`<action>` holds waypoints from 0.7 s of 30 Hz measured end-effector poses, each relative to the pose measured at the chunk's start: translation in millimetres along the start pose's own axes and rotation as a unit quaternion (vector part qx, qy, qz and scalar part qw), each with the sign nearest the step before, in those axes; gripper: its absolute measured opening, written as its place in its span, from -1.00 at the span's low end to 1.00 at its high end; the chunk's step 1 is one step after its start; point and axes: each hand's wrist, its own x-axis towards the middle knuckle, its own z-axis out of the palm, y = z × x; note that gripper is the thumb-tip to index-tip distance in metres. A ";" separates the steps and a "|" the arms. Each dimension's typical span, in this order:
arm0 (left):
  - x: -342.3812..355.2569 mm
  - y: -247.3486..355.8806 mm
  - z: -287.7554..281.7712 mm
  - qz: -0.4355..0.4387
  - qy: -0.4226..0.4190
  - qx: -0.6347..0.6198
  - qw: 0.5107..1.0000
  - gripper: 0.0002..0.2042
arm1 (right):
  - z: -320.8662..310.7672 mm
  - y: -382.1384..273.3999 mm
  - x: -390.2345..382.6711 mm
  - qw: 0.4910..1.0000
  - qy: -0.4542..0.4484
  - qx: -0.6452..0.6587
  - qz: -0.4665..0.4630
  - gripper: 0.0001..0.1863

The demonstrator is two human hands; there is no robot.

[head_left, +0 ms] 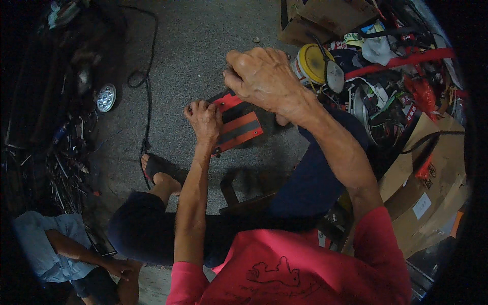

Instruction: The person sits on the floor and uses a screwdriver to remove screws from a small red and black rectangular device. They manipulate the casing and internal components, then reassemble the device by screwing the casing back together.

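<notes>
Red-and-black striped flat block (239, 133) meets the left hand (205, 121), fingers curled, along its left edge, the right hand (265, 79) fisted above, both grips unclear.

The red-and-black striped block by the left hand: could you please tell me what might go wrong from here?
The left hand is at the edge of the striped block, near the raised, curled right hand; a careless downward movement might hit it. Also, the black cable runs close beside the left foot and could perhaps snag it.
</notes>
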 end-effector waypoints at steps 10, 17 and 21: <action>-4.0 -3.9 -21.6 0.002 0.079 -0.057 0.995 -0.86 | 1.6 -5.2 0.8 0.998 0.030 -0.025 -0.041 -0.78; -50.3 -28.6 -39.7 -0.255 0.108 -0.207 0.938 -0.83 | -1.0 -10.0 -5.9 0.996 0.036 -0.050 -0.068 -0.77; -101.1 3.8 -40.2 -0.405 0.138 -0.316 0.847 -0.79 | -4.7 -22.6 -22.1 0.997 0.014 -0.035 -0.064 -0.76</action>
